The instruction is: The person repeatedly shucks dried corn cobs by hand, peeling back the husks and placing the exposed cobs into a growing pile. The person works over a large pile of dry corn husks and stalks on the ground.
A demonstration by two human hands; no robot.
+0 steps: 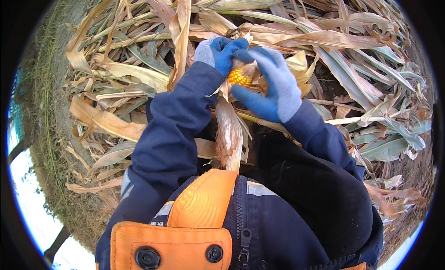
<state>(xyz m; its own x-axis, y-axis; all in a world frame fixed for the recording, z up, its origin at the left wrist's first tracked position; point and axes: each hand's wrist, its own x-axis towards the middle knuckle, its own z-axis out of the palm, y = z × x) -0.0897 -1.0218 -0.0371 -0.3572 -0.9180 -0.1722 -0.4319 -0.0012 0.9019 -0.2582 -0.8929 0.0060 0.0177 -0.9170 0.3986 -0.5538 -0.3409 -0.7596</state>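
My left hand [224, 54], in a blue-coated grey work glove, is closed around the husk and upper part of a corn ear. Bright yellow kernels show on the bared part of the corn ear [241, 77], just below the fist. My right hand [273, 84], gloved the same way and slightly blurred, curves beside the ear with thumb and fingers spread apart. Whether its fingertips touch the ear cannot be made out. Peeled pale husk [227, 127] with reddish-brown silk hangs from below the ear towards my jacket.
Dry corn stalks and leaves [323, 38] lie in a thick heap ahead and to both sides. A dark-clothed knee [306, 186] is raised at the right. Grass and bare soil [48, 106] run along the left. A pale dry husk [299, 68] sticks up behind my right hand.
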